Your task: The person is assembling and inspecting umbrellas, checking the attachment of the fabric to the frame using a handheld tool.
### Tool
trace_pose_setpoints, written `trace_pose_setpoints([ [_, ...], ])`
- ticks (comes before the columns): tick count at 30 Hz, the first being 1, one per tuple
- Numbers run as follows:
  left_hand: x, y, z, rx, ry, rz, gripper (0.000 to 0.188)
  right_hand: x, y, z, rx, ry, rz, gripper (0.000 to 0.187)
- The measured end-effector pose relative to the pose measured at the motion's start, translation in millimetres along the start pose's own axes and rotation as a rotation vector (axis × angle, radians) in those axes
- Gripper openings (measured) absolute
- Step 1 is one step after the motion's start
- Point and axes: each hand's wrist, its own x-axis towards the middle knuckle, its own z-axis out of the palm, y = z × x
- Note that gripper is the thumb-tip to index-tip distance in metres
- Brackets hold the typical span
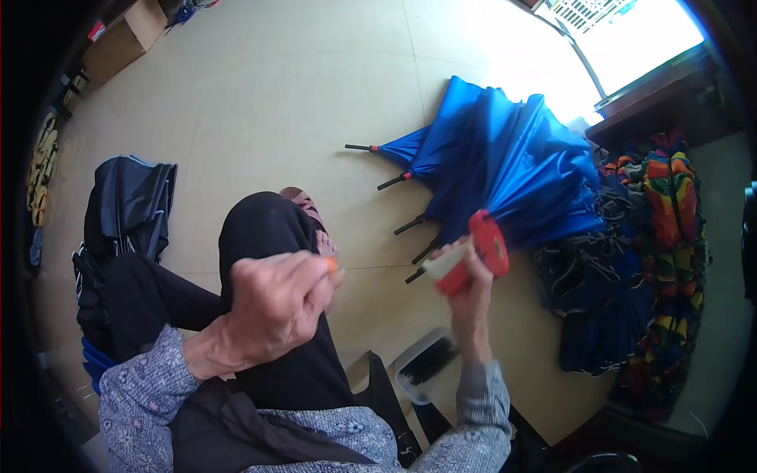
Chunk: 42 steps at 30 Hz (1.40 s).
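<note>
Wraps right hand (472, 288) round a red-and-white tool (494, 251), jutting above the fingers (479, 270), near blue umbrellas (505, 154) toward the floor (276, 102)'s right edge; curls left hand (276, 298) tightly, pinching an orange piece (330, 266).

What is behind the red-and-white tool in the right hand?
Past the upper end of the tool, blue umbrella fabric shows; tan floor shows to its lower right. What the tool and right hand cover cannot be seen.

Umbrellas (505, 158) are just lying on the floor (276, 102) right of the person's knees (264, 225), cloth bundles (674, 197) further right, tub (400, 372) nearer, box (122, 51) way off far left.
</note>
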Motion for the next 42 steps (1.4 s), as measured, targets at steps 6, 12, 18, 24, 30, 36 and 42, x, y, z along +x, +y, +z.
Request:
trace_pose_setpoints([
  [6, 16, 4, 60, -1.108, -0.419, -0.978, 0.022, -124, -1, 60, 0.022, -0.274, 0.343, 0.041],
  [12, -6, 2, 74, -1.585, -0.741, -1.301, 0.031, -138, 1, 49, 0.061, -0.709, 0.498, 0.044],
  [18, -5, 10, 46, -1.404, -0.574, -1.419, 0.029, -116, 29, 24, 0.363, -0.484, 0.491, 0.049],
  [24, -17, 38, -19, -1.226, -0.533, -1.282, 0.03, -99, 35, 61, 0.252, -0.413, 0.285, 0.049],
  [30, -43, 47, -93, -0.777, -0.402, -0.815, 0.028, -109, 9, 147, 0.092, -0.776, 0.185, 0.051],
  [36, -78, 53, -144, -0.769, -0.033, -0.518, 0.022, -121, -11, 229, 0.102, -0.995, 0.057, 0.054],
  [42, -104, 47, -193, -1.092, 0.013, -0.719, 0.022, -121, 11, 288, 0.067, -1.117, -0.055, 0.05],
])
